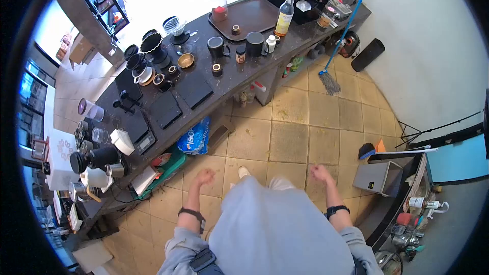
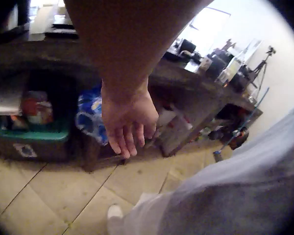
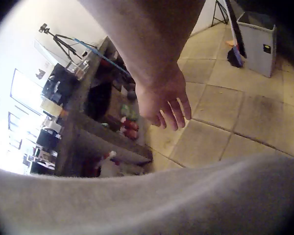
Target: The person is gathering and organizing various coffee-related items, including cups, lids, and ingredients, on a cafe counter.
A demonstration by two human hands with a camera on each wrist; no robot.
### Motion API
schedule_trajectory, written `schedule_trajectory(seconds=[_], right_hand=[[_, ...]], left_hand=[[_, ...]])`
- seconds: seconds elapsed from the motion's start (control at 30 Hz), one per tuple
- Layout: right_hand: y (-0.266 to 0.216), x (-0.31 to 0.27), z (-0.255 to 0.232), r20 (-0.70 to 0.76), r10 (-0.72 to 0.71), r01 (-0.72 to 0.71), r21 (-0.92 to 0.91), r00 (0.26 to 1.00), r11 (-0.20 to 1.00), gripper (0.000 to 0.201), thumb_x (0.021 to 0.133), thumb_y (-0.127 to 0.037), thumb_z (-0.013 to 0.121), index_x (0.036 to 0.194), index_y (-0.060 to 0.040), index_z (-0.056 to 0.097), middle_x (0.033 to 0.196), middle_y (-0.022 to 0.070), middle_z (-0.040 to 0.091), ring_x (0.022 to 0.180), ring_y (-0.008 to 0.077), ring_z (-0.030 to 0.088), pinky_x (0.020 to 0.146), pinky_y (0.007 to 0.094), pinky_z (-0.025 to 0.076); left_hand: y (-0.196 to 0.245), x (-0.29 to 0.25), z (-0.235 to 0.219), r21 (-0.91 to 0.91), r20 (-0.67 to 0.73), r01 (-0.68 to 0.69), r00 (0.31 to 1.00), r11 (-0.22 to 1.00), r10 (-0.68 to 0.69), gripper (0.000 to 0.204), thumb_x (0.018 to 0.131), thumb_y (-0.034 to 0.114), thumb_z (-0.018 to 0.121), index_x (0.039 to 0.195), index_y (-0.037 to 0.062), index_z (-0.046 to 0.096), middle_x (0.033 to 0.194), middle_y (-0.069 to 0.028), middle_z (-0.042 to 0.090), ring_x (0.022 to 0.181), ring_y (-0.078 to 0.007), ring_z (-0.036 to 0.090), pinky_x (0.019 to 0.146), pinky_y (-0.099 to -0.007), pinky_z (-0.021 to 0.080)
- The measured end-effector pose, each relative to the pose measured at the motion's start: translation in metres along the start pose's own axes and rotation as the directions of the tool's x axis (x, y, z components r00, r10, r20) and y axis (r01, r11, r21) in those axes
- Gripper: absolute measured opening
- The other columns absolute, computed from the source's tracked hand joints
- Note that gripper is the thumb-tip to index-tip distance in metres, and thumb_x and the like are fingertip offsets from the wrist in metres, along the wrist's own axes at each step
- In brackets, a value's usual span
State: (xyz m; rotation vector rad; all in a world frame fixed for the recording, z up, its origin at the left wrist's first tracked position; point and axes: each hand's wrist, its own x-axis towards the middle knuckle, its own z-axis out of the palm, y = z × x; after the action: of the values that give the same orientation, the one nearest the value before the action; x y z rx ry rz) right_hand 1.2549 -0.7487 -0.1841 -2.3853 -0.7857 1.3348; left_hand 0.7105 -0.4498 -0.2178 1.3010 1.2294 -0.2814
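Both hands hang over the tiled floor and hold nothing. In the head view the left hand is below the blue plastic bag under the counter; the left wrist view shows this hand with its fingers loosely hanging in front of the blue bag. The right hand is at the person's other side, left of the grey bin. Loosely bent fingers show on the right hand in the right wrist view, where the grey bin stands farther off at the upper right.
A long dark counter carries mugs, coffee drippers, a scale, a brown tray and a bottle. Against the white wall leans a blue-handled mop. A green crate sits beneath the counter's near end; a dustpan lies near the bin.
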Motion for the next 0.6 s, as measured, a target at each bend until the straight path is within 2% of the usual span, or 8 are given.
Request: schedule_trajectory(seconds=[0.1,0.17,0.27,0.33,0.43,0.5,0.57,0.6], right_hand=[[-0.092,0.035,-0.037,-0.119,-0.143,0.161,0.158,0.983,0.974,0.021,0.096,-0.017,0.054,0.104,-0.0007,0.065,0.081,0.0045,0.066,0.07,0.0139,0.061,0.061,0.0291,0.051],[-0.137,0.074,-0.063,-0.049,-0.172,0.179,0.19,0.984,0.965,0.023,0.095,-0.017,0.056,0.108,-0.0002,0.065,0.082,0.0045,0.066,0.073,0.0143,0.062,0.064,0.0304,0.051],[-0.185,0.158,-0.095,-0.046,-0.376,0.377,0.013,0.925,0.926,0.026,0.092,-0.015,0.058,0.112,0.0012,0.063,0.084,0.0049,0.066,0.073,0.0143,0.062,0.065,0.0313,0.051],[-0.237,0.205,-0.121,-0.111,-0.397,0.395,-0.042,0.911,0.918,0.03,0.089,-0.013,0.058,0.116,-0.0009,0.061,0.087,0.0054,0.066,0.074,0.0136,0.061,0.066,0.0313,0.051],[-0.351,0.228,-0.162,-0.243,-0.594,0.595,-0.08,0.767,0.8,0.036,0.089,-0.015,0.06,0.124,-0.0058,0.057,0.083,0.0081,0.063,0.073,0.0181,0.06,0.069,0.0343,0.049],[-0.412,0.238,-0.18,-0.244,-0.665,0.686,0.0,0.706,0.728,0.044,0.086,-0.016,0.065,0.129,-0.0087,0.053,0.079,0.0102,0.06,0.073,0.0231,0.06,0.07,0.0386,0.049],[-0.464,0.248,-0.198,-0.215,-0.713,0.737,0.049,0.667,0.674,0.049,0.084,-0.014,0.067,0.131,-0.0104,0.052,0.078,0.0089,0.057,0.072,0.0229,0.058,0.07,0.0387,0.048],[-0.485,0.25,-0.205,-0.192,-0.737,0.75,-0.008,0.648,0.662,0.052,0.084,-0.014,0.068,0.132,-0.0117,0.05,0.08,0.0086,0.056,0.073,0.0234,0.057,0.07,0.0386,0.048]], left_hand=[[0.132,0.012,-0.025,-0.035,-0.056,-0.293,0.955,0.955,0.291,0.025,0.096,0.027,0.056,0.102,0.0033,0.064,0.083,-0.0046,0.067,0.072,-0.014,0.063,0.064,-0.0299,0.052],[0.218,0.014,-0.037,-0.009,-0.101,-0.42,0.903,0.907,0.417,0.026,0.099,0.026,0.054,0.109,0.0034,0.063,0.086,-0.0043,0.067,0.076,-0.0132,0.062,0.067,-0.0288,0.052],[0.299,0.054,-0.051,-0.08,-0.178,-0.558,0.823,0.826,0.539,0.022,0.099,0.02,0.054,0.112,0.004,0.061,0.089,-0.0034,0.066,0.079,-0.0125,0.062,0.072,-0.0291,0.051],[0.373,0.04,-0.06,-0.033,-0.303,-0.599,0.769,0.8,0.564,0.019,0.097,0.015,0.055,0.111,0.0033,0.061,0.09,-0.0038,0.065,0.082,-0.0121,0.061,0.076,-0.0279,0.05],[0.441,0.053,-0.078,0.251,-0.531,-0.609,0.564,0.753,0.633,0.022,0.091,0.014,0.06,0.111,0.0053,0.062,0.088,-0.0063,0.064,0.086,-0.0179,0.063,0.077,-0.0307,0.05],[0.462,0.067,-0.09,0.258,-0.566,-0.56,0.573,0.787,0.593,0.03,0.087,0.01,0.064,0.116,0.0058,0.059,0.101,-0.0087,0.061,0.097,-0.0189,0.061,0.078,-0.0309,0.05],[0.499,0.071,-0.094,0.319,-0.665,-0.561,0.442,0.764,0.602,0.047,0.083,0.009,0.069,0.127,0.0063,0.052,0.119,-0.0102,0.055,0.104,-0.021,0.056,0.087,-0.0336,0.048],[0.505,0.079,-0.095,0.305,-0.68,-0.542,0.452,0.783,0.577,0.047,0.083,0.009,0.069,0.127,0.0063,0.052,0.119,-0.0102,0.055,0.104,-0.021,0.056,0.087,-0.0336,0.048]])
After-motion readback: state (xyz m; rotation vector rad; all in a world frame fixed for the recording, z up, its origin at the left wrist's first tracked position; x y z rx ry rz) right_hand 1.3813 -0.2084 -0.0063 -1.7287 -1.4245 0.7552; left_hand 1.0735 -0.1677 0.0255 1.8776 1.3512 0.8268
